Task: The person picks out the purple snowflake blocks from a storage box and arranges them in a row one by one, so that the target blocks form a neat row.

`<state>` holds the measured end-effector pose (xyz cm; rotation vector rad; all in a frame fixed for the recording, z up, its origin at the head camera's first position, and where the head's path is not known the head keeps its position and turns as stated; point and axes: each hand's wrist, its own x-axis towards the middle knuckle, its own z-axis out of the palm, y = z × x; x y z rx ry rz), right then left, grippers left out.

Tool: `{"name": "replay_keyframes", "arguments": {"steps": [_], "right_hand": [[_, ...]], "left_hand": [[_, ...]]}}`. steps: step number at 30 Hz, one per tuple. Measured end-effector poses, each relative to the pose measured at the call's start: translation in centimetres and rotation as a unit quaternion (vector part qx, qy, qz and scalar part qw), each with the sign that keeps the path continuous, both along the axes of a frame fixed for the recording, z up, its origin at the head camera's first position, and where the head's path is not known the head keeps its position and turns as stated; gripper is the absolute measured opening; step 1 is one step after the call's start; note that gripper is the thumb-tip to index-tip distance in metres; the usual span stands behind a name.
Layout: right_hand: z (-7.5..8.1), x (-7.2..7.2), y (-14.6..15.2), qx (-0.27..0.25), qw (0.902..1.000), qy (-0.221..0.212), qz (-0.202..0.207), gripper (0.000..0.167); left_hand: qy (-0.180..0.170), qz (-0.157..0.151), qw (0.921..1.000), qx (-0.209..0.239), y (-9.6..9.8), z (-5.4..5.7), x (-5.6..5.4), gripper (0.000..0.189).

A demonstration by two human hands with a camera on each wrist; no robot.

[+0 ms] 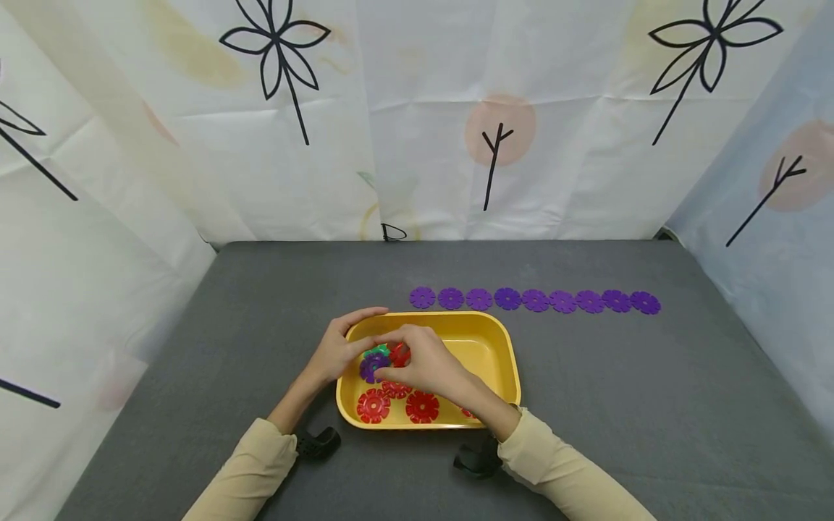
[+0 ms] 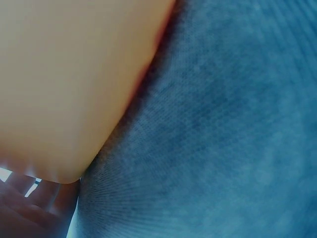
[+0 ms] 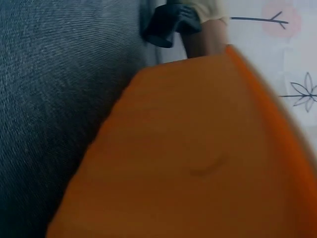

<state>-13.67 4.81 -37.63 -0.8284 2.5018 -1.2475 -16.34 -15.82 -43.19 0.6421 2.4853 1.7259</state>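
A yellow tray (image 1: 478, 340) holds red flower-shaped discs (image 1: 422, 407), a green one (image 1: 376, 352) and a purple one (image 1: 368, 367). My left hand (image 1: 332, 353) grips the tray's far left corner, its thumb over the inside and other fingers along the outer rim. Above the left half of the tray, my right hand (image 1: 423, 359) has its thumb and index finger apart. Its thumb tip is beside the purple disc; whether they touch I cannot tell. In the left wrist view the tray wall (image 2: 64, 84) partly hides some fingers (image 2: 42, 198); an orange-looking tray wall (image 3: 183, 139) fills the right wrist view.
A row of several purple flower discs (image 1: 536, 300) lies on the grey table (image 1: 612, 391) behind the tray, running right. Black wrist bands (image 1: 318, 443) sit at both wrists. A patterned white curtain (image 1: 423, 166) stands along the far edge.
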Motion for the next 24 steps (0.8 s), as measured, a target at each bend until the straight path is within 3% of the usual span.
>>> {"name": "replay_keyframes", "arguments": {"steps": [14, 20, 24], "right_hand": [[-1.5, -0.1, -1.2, 0.077, 0.997, 0.005, 0.003, 0.044], [-2.0, 0.0, -1.5, 0.155, 0.9855, 0.042, 0.055, 0.057], [-2.3, 0.0, -1.5, 0.16, 0.9836, 0.056, 0.062, 0.055]], "left_hand": [[-0.009, 0.012, 0.9999, 0.001, 0.1, 0.0, 0.1, 0.039], [-0.009, 0.013, 0.9999, 0.006, 0.1, -0.1, 0.2, 0.039], [-0.005, 0.019, 0.9998, -0.001, 0.2, -0.1, 0.2, 0.039]]}}
